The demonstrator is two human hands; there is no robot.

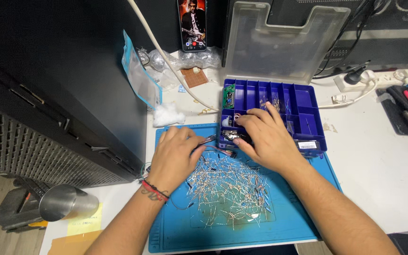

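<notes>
While the left hand (174, 156) pinches jumper wires (213, 144) at mid-frame, the right hand (265, 137) lies spread over the blue box (308, 101), fingers in a front compartment. Judging by the loose resistors (227, 186) below, a dragged sleeve could scatter them off the mat (175, 231).

A mat (175, 231) lies at the near edge of the table (378, 165), with a heap of wire parts (227, 189) in its middle. The compartment box (272, 113) sits over the mat's far right corner, its lid (284, 40) upright behind. A phone (192, 23) stands left of the lid, and what may be a power strip (369, 80) lies to the right.
</notes>
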